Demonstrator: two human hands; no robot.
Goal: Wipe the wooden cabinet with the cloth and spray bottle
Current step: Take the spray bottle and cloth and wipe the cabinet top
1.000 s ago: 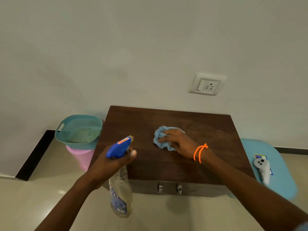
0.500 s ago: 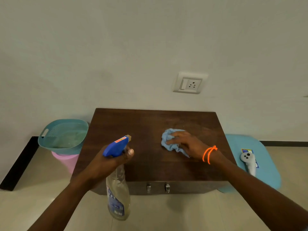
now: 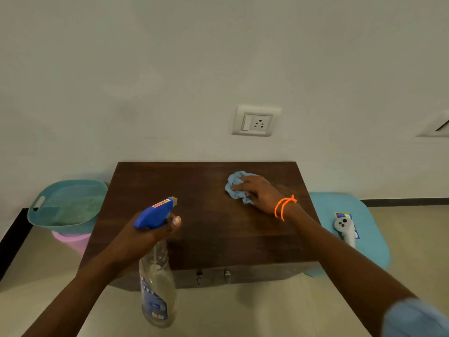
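Blue cloth (image 3: 237, 187) lies pressed under the flat right hand (image 3: 258, 194) on the wooden cabinet (image 3: 213, 229); left hand (image 3: 143, 239) grips the spray bottle (image 3: 156, 283).

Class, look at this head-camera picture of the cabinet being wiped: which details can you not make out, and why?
- Spray bottle label: print too small and blurred.
- Trigger: covered by the left hand.
- Cloth: near part under the right hand.
- Wooden cabinet front: foreshortened; two metal fittings unclear.
- Basket contents: unclear through its mesh.
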